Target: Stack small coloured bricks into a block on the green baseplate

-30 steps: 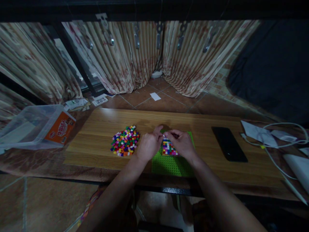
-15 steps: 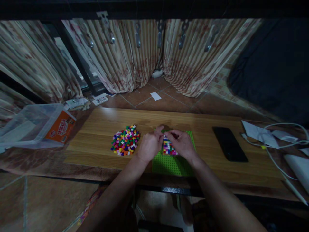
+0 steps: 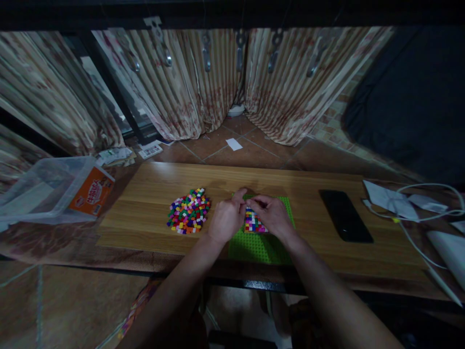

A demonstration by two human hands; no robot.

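Pinching together over the brick patch (image 3: 253, 222) on the green baseplate (image 3: 259, 247), both hands (image 3: 227, 218) (image 3: 272, 215) risk misaligning a brick; any held piece stays hidden.

On the table (image 3: 145, 203), the baseplate (image 3: 259, 247) lies at the near edge, the block patch (image 3: 253, 222) on it. The loose blocks (image 3: 189, 211) lie left, the phone (image 3: 345, 215) right, the tub (image 3: 51, 186) far left.
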